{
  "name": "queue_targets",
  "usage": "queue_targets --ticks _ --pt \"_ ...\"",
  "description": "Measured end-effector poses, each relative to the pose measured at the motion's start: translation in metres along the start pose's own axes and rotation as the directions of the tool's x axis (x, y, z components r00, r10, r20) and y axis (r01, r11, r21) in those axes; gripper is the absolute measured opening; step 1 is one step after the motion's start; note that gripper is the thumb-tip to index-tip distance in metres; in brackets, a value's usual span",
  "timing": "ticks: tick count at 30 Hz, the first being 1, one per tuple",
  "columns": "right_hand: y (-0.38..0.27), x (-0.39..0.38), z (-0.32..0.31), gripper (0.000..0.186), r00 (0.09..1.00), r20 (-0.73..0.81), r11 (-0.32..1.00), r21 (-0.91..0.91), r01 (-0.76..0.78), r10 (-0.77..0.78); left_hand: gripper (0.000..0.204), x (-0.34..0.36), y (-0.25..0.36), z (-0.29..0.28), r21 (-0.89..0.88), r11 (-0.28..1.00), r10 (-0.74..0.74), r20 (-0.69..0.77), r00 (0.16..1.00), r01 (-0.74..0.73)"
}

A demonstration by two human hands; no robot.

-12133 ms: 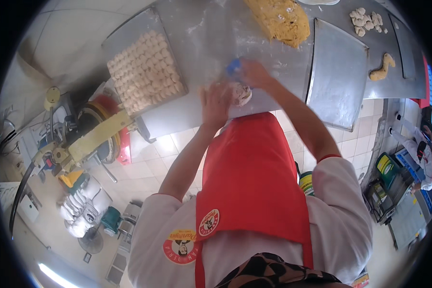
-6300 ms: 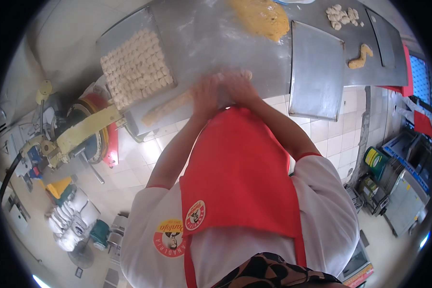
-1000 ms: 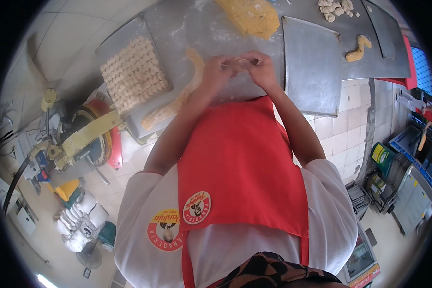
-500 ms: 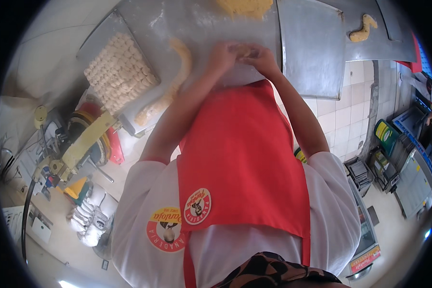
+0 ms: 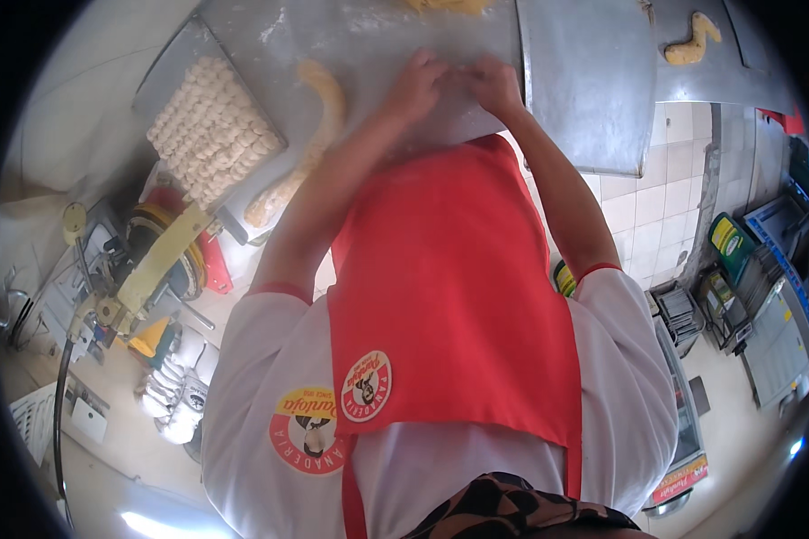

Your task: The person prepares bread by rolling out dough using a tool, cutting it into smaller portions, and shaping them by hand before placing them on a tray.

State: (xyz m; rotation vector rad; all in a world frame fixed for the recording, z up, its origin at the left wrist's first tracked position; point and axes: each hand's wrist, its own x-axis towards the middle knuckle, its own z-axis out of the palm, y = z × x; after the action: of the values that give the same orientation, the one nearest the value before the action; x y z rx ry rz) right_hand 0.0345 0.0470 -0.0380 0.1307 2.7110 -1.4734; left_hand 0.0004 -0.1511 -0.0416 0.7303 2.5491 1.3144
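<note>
My left hand [image 5: 422, 85] and my right hand [image 5: 490, 85] are close together above the steel worktop [image 5: 368, 36], both with fingers curled in; whatever lies between their fingertips is too small or hidden to name. A long curved dough rope [image 5: 324, 99] lies just left of my left hand and runs toward the near edge. Farther left, a metal tray [image 5: 166, 76] bears rows of several small pale dough pieces [image 5: 211, 121]. A yellow dough mass [image 5: 445, 7] shows at the top of the view.
A flat metal sheet pan [image 5: 584, 90] lies right of my hands, and an S-shaped dough piece [image 5: 692, 45] beyond it. A yellow machine [image 5: 139, 269] stands at lower left beside white sacks [image 5: 180, 377]. Racks and equipment [image 5: 764, 332] line the right side.
The dough rope was under my hands some six seconds ago and now lies curved to their left. The blue tool seen earlier is out of sight. My hands and the surroundings have shifted upward in view.
</note>
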Motion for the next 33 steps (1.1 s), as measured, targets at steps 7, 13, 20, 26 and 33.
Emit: queue_targets --ticks 7,13,20,26,33 --pt "-0.026 -0.001 -0.005 0.025 0.996 -0.065 0.989 -0.144 0.044 -0.054 0.02 0.012 -0.005 0.0 0.119 0.991 0.057 0.075 0.996 -0.066" --pt "-0.024 0.008 -0.006 0.029 0.992 0.019 0.99 -0.069 -0.125 0.127 0.015 0.01 0.014 0.0 0.104 0.995 0.008 -0.015 1.0 -0.007" --pt "-0.039 0.037 0.011 0.028 0.971 0.232 0.993 -0.114 -0.028 0.054 0.028 -0.013 -0.001 0.023 -0.028 0.925 -0.364 -0.343 0.866 0.378" --pt "-0.016 0.083 0.027 0.034 0.894 0.448 0.979 -0.179 0.1 -0.009 0.06 -0.046 0.026 0.039 -0.158 0.933 -0.359 -0.309 0.881 0.325" --pt "-0.05 0.082 0.056 0.031 0.977 0.086 0.964 -0.164 0.209 -0.197 0.048 -0.063 0.011 0.026 -0.219 0.905 -0.408 -0.203 0.89 0.365"
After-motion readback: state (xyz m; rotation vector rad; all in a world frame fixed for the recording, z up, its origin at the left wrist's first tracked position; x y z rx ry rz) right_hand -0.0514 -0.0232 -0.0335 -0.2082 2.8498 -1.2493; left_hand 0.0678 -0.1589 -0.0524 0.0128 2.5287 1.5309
